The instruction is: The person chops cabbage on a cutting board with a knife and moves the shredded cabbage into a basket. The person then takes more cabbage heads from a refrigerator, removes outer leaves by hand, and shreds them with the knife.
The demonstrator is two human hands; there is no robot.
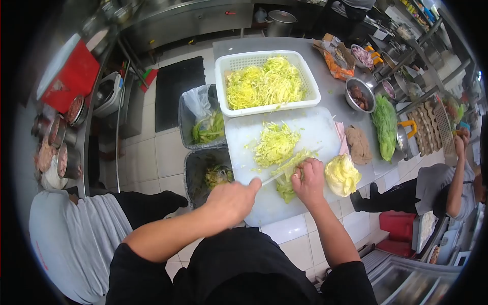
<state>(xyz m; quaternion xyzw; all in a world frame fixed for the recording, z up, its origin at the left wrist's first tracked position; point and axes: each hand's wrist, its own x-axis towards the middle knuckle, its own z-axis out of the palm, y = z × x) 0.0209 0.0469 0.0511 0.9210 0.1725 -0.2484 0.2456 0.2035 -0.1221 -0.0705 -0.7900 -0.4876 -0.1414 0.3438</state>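
My left hand [234,201] is closed round the handle of a knife [274,177], whose blade lies across leafy greens on the white cutting board [310,124]. With bent fingers my right hand [309,183] presses on the leafy greens [285,188] beside the blade. Shredded greens [276,145] are heaped on the board just beyond the knife. A pale yellow-green head of leaves [342,175] rests at the board's right edge, close to my right hand. Behind the board, a white perforated basket [269,107] holds more shredded greens [264,81].
Two lined bins [189,175] with leaf scraps stand left of the board. A metal bowl [360,95], a green lettuce [385,127], a brown cloth [358,145] and egg trays [426,127] are to the right. One person [81,239] stands at left, another [442,185] at right.
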